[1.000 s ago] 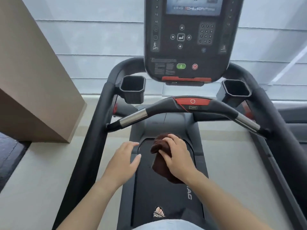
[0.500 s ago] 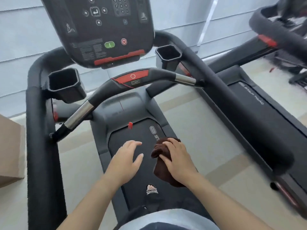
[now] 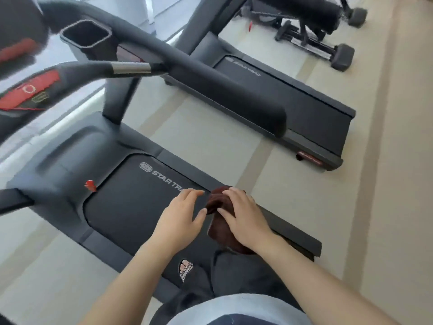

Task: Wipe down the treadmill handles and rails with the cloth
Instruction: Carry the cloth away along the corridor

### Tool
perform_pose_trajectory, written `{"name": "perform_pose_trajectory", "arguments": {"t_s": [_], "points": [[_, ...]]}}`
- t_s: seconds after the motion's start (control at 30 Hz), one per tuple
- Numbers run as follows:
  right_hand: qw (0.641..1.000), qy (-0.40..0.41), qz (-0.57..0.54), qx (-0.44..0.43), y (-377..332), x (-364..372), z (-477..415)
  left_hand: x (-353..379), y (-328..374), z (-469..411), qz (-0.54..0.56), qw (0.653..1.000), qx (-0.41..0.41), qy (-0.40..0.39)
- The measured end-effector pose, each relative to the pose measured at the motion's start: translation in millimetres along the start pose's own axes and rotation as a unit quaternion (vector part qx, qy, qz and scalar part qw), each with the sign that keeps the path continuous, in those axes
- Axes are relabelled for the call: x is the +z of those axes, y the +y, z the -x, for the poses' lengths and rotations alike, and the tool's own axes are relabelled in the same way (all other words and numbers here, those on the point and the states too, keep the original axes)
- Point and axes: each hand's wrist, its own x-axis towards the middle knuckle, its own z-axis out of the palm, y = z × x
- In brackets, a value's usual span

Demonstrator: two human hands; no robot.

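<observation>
**A:** What has changed in the last half second?

**B:** The view has swung further right. The console has nearly left the picture, and the neighbouring treadmill (image 3: pixel 304 106) beyond the belt (image 3: pixel 131 207) now shows whole. The hands have kept their pose.

**A:** How do they lie?

**B:** Both are above the belt. The right hand (image 3: pixel 243 216) grips the bunched brown cloth (image 3: pixel 216 232) over the belt's right edge, fingers curled on top of it. The left hand (image 3: pixel 180 219) holds nothing; its fingers are spread and slightly bent, with the thumb close to the cloth.

**A:** And the rail?

**B:** The padded right rail (image 3: pixel 210 83) runs above the belt's right side, well apart from the cloth.

**A:** Any writing?

**B:** White letters at the belt's front end read "STAR TRA" (image 3: pixel 164 178); the left hand covers the rest. The lettering on the neighbouring treadmill is too blurred to read.
</observation>
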Motion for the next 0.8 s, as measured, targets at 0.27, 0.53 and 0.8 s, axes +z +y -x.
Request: {"name": "perform_pose_trajectory", "arguments": {"t_s": [0.27,0.53,0.8], "points": [[0.975,0.131,-0.047,0.17,95.8,-44.2,83.4,55.9,86.4,-34.0,-0.045,0.984,0.131,-0.116],[0.919,0.246,-0.093,0.295,203.6,-86.7,195.4,168.8,231.1,-43.3,-0.093,0.923,0.289,-0.236],[0.833,0.347,-0.153,0.402,335.6,-124.6,336.7,321.8,385.2,-15.8,-0.142,0.852,0.385,-0.325]]}}
